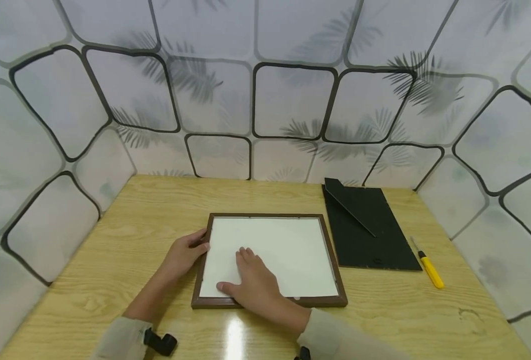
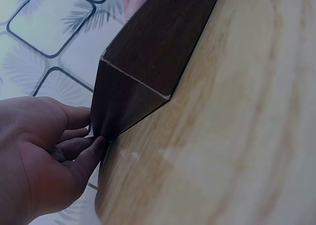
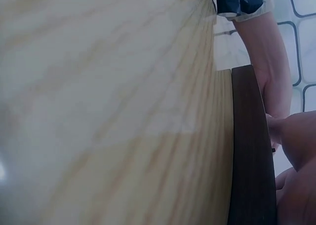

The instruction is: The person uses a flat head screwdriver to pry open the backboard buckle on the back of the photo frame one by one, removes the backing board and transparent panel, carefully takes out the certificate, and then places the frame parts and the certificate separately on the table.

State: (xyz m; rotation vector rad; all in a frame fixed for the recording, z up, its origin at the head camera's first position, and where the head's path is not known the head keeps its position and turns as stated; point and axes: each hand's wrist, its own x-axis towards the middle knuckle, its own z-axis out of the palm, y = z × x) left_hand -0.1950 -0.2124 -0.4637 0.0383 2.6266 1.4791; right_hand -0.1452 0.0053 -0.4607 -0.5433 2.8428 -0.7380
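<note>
A brown picture frame (image 1: 272, 302) lies face down on the table, a white backing sheet (image 1: 292, 255) filling its inside. My left hand (image 1: 181, 257) holds the frame's left side, thumb on the rim and fingers along the outer edge. In the left wrist view the left hand (image 2: 47, 156) pinches the dark frame (image 2: 143, 47) beside its corner. With fingers straight, my right hand (image 1: 258, 285) rests on the left half of the white sheet. The right wrist view shows the frame's side (image 3: 252, 161) with part of the right hand (image 3: 301, 141) above it.
To the right of the frame lies a black backing board (image 1: 360, 245) with a stand leg (image 1: 348, 207) attached. A screwdriver with a yellow handle (image 1: 432, 272) is at the board's right. The wood-grain table (image 1: 170, 200) meets patterned curtain-like walls (image 1: 220, 155) behind and at both sides.
</note>
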